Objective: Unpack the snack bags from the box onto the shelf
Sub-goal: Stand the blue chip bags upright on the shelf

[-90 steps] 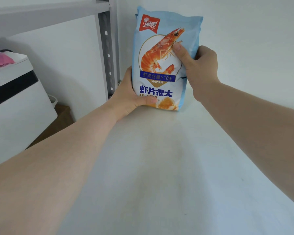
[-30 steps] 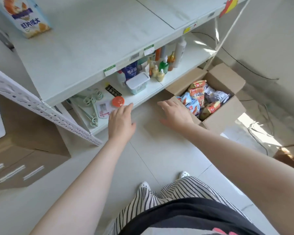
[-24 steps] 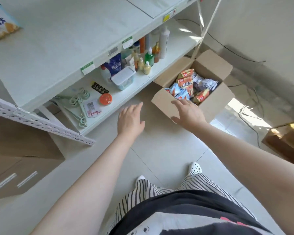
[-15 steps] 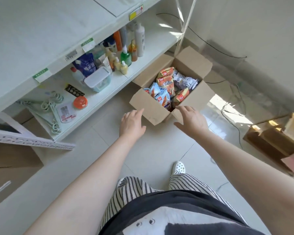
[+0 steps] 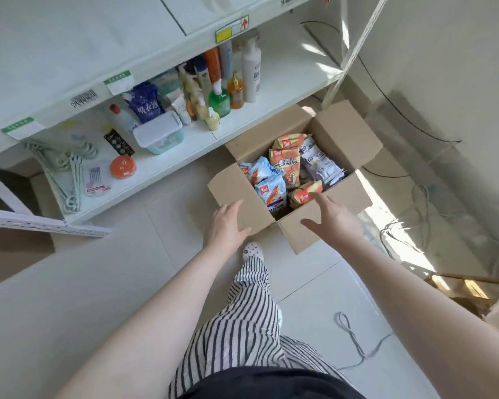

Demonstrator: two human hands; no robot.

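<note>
An open cardboard box [image 5: 344, 133] stands on the floor beside the white shelf unit [image 5: 69, 59]. Inside lie several snack bags: a blue-and-white shrimp chip bag [image 5: 271, 191], an orange bag [image 5: 285, 165], a purple-white bag [image 5: 319, 162] and a small orange pack [image 5: 304, 194]. My left hand [image 5: 228, 226] hovers over the box's near-left flap, fingers relaxed and holding nothing. My right hand [image 5: 333, 217] is stretched above the box's near edge, fingers spread and empty.
The lower shelf [image 5: 285, 67] holds bottles [image 5: 251, 70], a lidded plastic tub [image 5: 159, 133], green hangers [image 5: 69, 168] and an orange disc [image 5: 123, 167]. Cables [image 5: 409, 226] trail on the floor right of the box. My striped trouser leg and shoe [image 5: 252, 251] are near the box.
Three seconds ago both hands set a shrimp chip bag upright on the upper shelf. Since then my view dropped to the floor and both empty hands moved toward the box.
</note>
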